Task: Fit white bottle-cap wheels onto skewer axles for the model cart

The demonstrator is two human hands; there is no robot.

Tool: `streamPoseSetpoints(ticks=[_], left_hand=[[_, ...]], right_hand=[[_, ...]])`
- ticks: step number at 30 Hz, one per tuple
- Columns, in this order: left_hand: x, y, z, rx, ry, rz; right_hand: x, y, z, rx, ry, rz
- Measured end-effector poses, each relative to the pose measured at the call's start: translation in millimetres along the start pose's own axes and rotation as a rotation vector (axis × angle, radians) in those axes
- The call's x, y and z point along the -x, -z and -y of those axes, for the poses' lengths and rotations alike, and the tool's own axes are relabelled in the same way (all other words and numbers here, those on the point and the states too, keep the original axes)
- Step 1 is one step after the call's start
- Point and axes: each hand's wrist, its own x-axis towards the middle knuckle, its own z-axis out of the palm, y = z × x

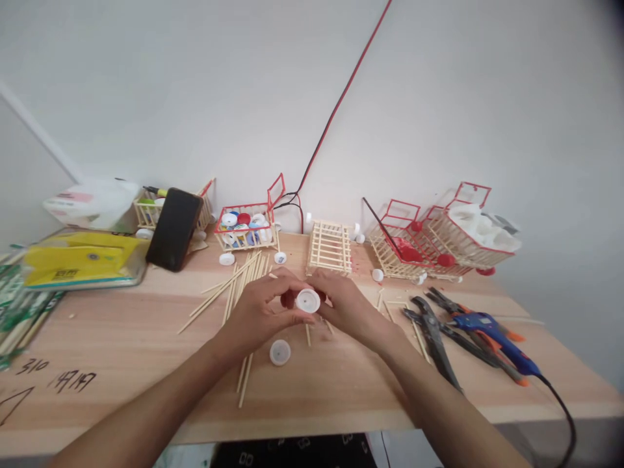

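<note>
Forearms enter from near edge, converging mid-table; left hand (pixel 258 309) and right hand (pixel 348 305) meet w/ fingertips touching, both pinched shut on one white bottle cap (pixel 307 300) held between them just above the table (pixel 121 338); cap's flat face turned toward camera, a dark red piece behind it, partly hidden, can't tell what; cap sits equally betw. both hands, neither nearer.

Second white cap (pixel 279 351) lies loose on table, just near-side of left hand, apart from it; left hand the closer one to it.

Bamboo sticks (pixel 234 286) scattered left-centre, long axes running near-to-far, fanned slightly; a few more under and betw. the hands.

Far row, L to R: yellow box (pixel 82 260); black phone (pixel 174 229) leaning on a stick basket; stick cart w/ mixed caps (pixel 246 227); bare stick frame (pixel 330 247); two red-trimmed stick carts (pixel 439 240).

Right side: pliers (pixel 433 338); blue glue gun (pixel 492 335), cable trailing off near-right; red wire (pixel 341 97) up the wall.
</note>
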Motion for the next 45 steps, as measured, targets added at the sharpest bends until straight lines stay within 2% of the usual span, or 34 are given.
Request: streamPoseSetpoints(ticks=[3,5,8,11,15,21,24,29,33,45], left_hand=[[0,3.1,-1,0.009,0.007,-0.018],[0,6.1,0,0.027,0.024,-0.06],[-2,10.0,5,0.033,0.072,-0.156],[-4,9.9,10,0.033,0.098,-0.216],[-5,3.0,15,0.058,0.128,-0.145],[-6,-5.7,18,0.064,0.171,-0.093],[-7,-7.5,17,0.069,0.179,-0.089],[-7,-9.8,15,0.084,0.185,-0.075],[-6,-12.5,17,0.064,0.175,-0.061],[-7,-16.0,21,0.036,0.175,-0.02]], right_hand=[[-3,-6,-5,-0.034,0.029,-0.013],[-1,-7,-11,-0.099,-0.023,-0.034],[4,-7,-22,-0.261,-0.224,-0.119],[8,-6,-32,-0.558,-0.398,-0.164],[9,-2,-34,-0.899,-0.455,-0.278],[10,6,-30,-1.016,-0.488,-0.398],[10,8,-23,-0.956,-0.472,-0.455],[12,11,3,-0.656,-0.33,-0.58],[16,11,14,-0.466,-0.288,-0.553],[20,11,8,-0.157,-0.248,-0.407]])
